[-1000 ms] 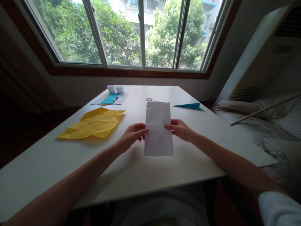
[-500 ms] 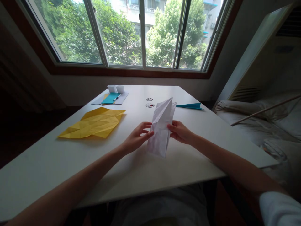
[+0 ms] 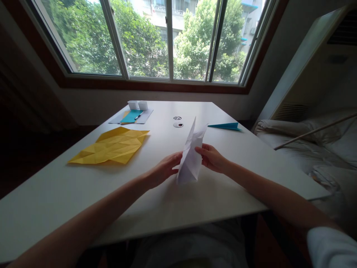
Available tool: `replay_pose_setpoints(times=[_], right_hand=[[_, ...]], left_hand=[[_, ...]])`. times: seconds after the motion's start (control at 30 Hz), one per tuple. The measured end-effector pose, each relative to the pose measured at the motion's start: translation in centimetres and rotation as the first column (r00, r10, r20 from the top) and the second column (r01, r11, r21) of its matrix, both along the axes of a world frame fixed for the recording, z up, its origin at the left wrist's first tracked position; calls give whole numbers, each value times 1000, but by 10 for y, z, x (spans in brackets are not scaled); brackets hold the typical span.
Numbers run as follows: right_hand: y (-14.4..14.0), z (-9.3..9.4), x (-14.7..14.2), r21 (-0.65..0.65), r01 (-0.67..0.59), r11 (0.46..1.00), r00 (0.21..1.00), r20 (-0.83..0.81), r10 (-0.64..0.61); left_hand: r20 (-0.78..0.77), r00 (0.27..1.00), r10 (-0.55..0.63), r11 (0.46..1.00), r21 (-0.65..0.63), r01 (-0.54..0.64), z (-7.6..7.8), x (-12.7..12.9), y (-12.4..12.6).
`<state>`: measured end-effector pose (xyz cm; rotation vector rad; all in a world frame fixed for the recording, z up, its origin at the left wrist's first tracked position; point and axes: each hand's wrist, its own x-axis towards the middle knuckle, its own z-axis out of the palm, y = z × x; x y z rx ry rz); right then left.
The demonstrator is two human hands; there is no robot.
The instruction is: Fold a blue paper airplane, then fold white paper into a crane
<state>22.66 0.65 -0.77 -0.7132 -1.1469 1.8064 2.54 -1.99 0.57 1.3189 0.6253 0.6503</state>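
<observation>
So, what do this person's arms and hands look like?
The left hand and right hand are ungloved, with no watch or bracelet visible. The left forearm is bare as far as it shows; a whitish sleeve covers the right arm near the lower right corner.

White paper (image 3: pixel 193 158) — yellow sheet (image 3: pixel 111 146)

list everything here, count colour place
paper: 1, white, between hands
creased sheet: 1, yellow, left
dart: 1, blue, right
discs: 2, black and white, centre
boxes: 2, white, far left
card: 1, teal, far left
pen: 1, dark and white, on card
sheets: 2, yellow and white, under card
table: 1, white, below hands
window: 1, brown frame, ahead
trees: several, green, outside
buildings: some, pale, outside
curtain: 1, dark, left
cabinet: 1, pale, right
stick: 1, brown, right
bedding: some, pale, right
left hand: 1, bare, at paper
right hand: 1, bare, holding paper
sleeve: 1, white, right
</observation>
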Motion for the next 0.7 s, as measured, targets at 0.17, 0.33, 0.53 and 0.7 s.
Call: replay_pose_setpoints(times=[0.17,0.33,0.53,0.7], right_hand=[[-5,7,-1,-12,32,999,999,38,-32],[-14,12,-8,50,3,999,997,76,-7],[-17,11,-10,75,-3,997,996,85,-3],[-4,12,7,102,77,992,987,135,-90]], left_hand=[[-104,994,36,997,65,-29,8,0,0],[-116,993,13,991,134,2,16,5,-9],[-107,990,90,994,-55,-97,15,4,-11],[-128,965,229,970,-56,-237,17,-18,5]])
